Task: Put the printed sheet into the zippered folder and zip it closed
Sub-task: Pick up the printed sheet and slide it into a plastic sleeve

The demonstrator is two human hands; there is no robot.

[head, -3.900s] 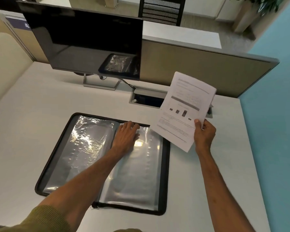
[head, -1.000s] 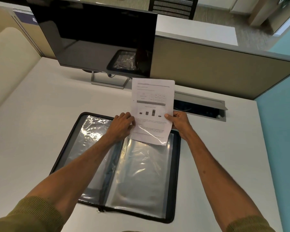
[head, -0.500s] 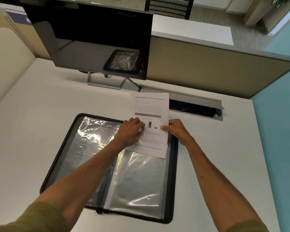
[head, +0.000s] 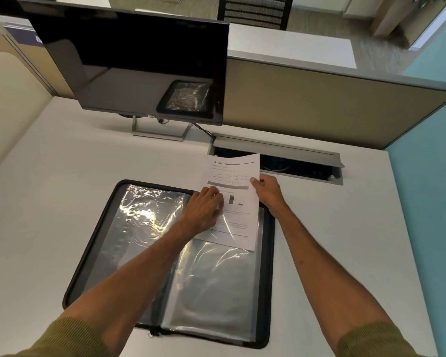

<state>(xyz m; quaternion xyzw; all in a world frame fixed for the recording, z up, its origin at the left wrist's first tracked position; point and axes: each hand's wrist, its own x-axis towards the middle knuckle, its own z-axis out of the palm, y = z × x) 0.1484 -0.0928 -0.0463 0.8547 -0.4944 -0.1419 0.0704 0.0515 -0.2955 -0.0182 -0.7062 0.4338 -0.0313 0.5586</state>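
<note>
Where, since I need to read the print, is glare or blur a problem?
Head view: glare streaks the zippered folder's left sleeve; the printed sheet is evenly lit, its small text too soft to read; the monitor reflects the folder.

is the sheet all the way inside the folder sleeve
No, the upper part of the printed sheet sticks out past the top edge of the open zippered folder, gripped by the right hand.
</note>
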